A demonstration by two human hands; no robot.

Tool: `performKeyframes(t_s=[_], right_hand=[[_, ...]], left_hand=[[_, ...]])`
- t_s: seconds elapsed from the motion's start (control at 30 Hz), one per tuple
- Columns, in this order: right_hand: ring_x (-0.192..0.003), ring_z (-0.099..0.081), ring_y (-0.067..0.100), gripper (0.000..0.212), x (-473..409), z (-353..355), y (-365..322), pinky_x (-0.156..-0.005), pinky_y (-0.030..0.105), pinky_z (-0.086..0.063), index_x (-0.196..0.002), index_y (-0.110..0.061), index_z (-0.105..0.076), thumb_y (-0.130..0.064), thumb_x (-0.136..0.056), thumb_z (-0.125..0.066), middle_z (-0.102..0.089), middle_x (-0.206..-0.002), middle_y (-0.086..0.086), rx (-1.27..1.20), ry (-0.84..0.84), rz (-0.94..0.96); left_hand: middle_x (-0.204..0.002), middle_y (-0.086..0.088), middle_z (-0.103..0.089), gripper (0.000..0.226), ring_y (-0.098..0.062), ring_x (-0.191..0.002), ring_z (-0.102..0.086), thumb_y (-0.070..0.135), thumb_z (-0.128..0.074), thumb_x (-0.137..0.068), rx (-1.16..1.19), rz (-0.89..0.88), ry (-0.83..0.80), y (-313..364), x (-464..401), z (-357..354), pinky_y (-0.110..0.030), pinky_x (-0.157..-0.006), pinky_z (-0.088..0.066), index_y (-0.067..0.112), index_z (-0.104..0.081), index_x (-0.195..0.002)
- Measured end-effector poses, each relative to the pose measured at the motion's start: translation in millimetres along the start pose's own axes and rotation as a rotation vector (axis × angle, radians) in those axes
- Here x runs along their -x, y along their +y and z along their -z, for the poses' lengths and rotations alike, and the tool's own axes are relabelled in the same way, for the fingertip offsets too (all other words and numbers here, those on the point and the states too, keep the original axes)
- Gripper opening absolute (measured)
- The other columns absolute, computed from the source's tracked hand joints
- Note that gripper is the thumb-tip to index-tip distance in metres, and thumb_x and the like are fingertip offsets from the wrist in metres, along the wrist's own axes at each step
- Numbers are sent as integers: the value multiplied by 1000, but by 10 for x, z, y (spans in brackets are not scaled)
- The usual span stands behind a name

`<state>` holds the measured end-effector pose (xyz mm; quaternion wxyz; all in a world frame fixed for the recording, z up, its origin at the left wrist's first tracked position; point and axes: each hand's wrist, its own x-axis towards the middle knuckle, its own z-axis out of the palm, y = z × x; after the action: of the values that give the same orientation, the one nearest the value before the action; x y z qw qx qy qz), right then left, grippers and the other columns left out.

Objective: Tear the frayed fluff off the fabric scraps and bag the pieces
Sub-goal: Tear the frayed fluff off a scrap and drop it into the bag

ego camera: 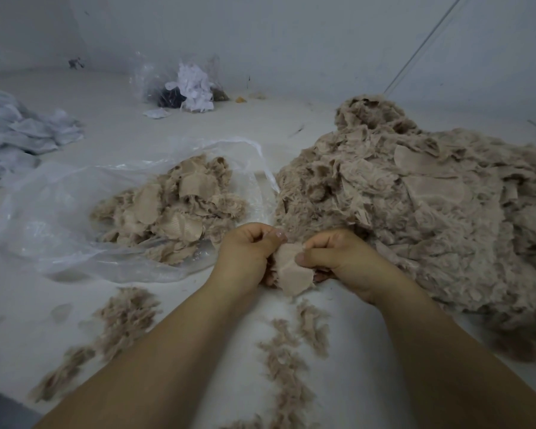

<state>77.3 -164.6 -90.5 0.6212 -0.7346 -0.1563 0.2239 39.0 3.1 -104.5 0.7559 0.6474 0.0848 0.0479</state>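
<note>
Clear bag (59, 218) w/ beige pieces (174, 205) at left. Fluff (124, 317) strewn on counter (198, 125) in front. Centre: left hand (245, 252) & right hand (338, 258) both pinching one scrap (291, 274). Big scrap pile (415, 205) at right.

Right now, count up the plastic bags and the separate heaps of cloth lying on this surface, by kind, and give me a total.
Clear plastic bags: 2, the near bag holding beige pieces and the far bag holding white and dark scraps.
Beige scrap heaps: 1, the big pile.
Pale grey cloth heaps: 1, the grey heap.
Total: 4.
</note>
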Motion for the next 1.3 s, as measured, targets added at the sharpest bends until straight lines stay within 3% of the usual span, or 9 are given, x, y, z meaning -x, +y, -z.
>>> performKeyframes(t_s=[0.17, 0.43, 0.5, 0.6, 0.63, 0.93, 1.1, 1.23, 1.3], right_hand=[[-52, -53, 8, 28, 10, -40, -11, -53, 19, -46, -60, -18, -68, -27, -86, -73, -58, -56, -2, -9, -22, 39], [-45, -39, 8, 39, 5, 3, 38, -51, 20, -37, -46, -22, -57, -29, -83, -68, -42, -47, -7, -139, 27, 55], [-44, -46, 6, 33, 7, 10, 43, -51, 20, -45, -51, -20, -64, -34, -81, -67, -46, -46, -8, -199, 19, 53], [-47, -49, 9, 32, -4, 5, 50, -55, 23, -46, -56, -19, -67, -35, -84, -66, -49, -48, -7, -178, 20, 67], [-48, -47, 10, 33, -5, 6, 52, -55, 24, -45, -54, -19, -65, -36, -82, -67, -48, -48, -6, -170, 21, 72], [-48, -41, 10, 42, -24, 20, 77, -52, 21, -37, -53, -16, -53, -39, -78, -77, -45, -49, 0, -52, 25, 100], [-50, -44, 12, 44, -30, 10, 84, -56, 22, -40, -48, -20, -52, -37, -86, -70, -48, -51, 0, -85, -18, 95], [-49, -47, 12, 44, -14, -7, 57, -56, 21, -44, -45, -20, -52, -39, -82, -66, -48, -50, 1, -142, 1, 85], [-51, -52, 14, 43, -7, -5, 48, -56, 21, -49, -47, -19, -51, -39, -83, -65, -49, -51, 2, -168, 17, 68]], left_hand=[[-57, -13, -63, 22, -22, -39, -49, 20, -64, -95, -73, -66, -10, -11, 21, -13, -24, -34, -39, 6, -67, -79], [-50, -9, -56, 30, -17, -33, -42, 8, -56, -98, 57, -138, 137, 49, 20, 71, -21, -32, -32, 8, -60, -69], [-50, -10, -56, 26, -16, -31, -43, 9, -61, -94, 37, -80, -57, 70, 24, 200, -17, -32, -28, 9, -65, -68], [-55, -13, -63, 27, -12, -31, -48, 28, -74, -84, -189, 59, -640, 137, 91, 344, -15, -33, -28, 3, -72, -77], [-57, -13, -64, 32, -11, -32, -49, 35, -76, -82, -257, 73, -729, 154, 102, 352, -17, -33, -28, 4, -74, -78], [-45, -9, -54, 49, -14, -27, -37, 50, -76, -69, -284, -70, -122, 120, 132, 42, -16, -32, -27, 7, -55, -61], [-45, -5, -48, 37, -15, -29, -37, 24, -57, -99, -222, -91, -32, 60, 89, -43, -17, -33, -27, 9, -54, -65], [-47, -5, -51, 39, -16, -26, -37, 25, -49, -103, -53, -42, 51, 76, 70, 4, -15, -33, -24, 7, -56, -69], [-47, -5, -53, 40, -17, -28, -41, 33, -51, -102, -151, -25, 0, 87, 59, 28, -16, -33, -24, 4, -59, -75]])
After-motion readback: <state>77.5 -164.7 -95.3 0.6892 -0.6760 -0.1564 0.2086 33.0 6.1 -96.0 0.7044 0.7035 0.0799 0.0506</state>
